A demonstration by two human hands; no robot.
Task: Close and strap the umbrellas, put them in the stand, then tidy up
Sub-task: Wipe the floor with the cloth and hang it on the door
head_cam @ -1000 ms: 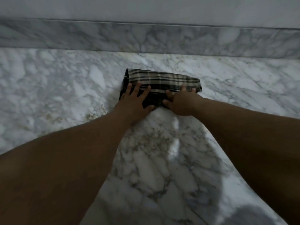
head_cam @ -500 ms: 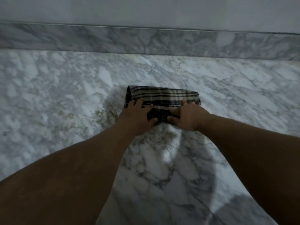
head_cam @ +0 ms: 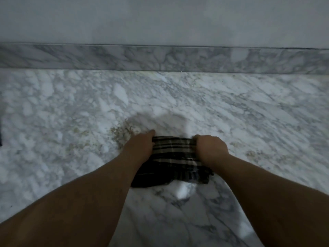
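Note:
A dark plaid cloth point(head_cam: 173, 161) with pale stripes hangs between my two hands just above the white marble floor point(head_cam: 249, 113). My left hand point(head_cam: 140, 146) grips its top left corner, fingers curled round the edge. My right hand point(head_cam: 211, 146) grips the top right corner the same way. The cloth's lower part droops toward me between my forearms, partly hidden by them. No umbrella or stand is in view.
A marble skirting strip point(head_cam: 160, 57) runs along the base of a plain pale wall point(head_cam: 160, 18) ahead. A brownish stain point(head_cam: 122, 131) marks the floor just left of my left hand. A dark edge point(head_cam: 0, 132) shows at the far left.
The cloth lay flat on the floor under both hands; now both hands grip its far corners and it has come toward me, off the floor. The view has tilted up.

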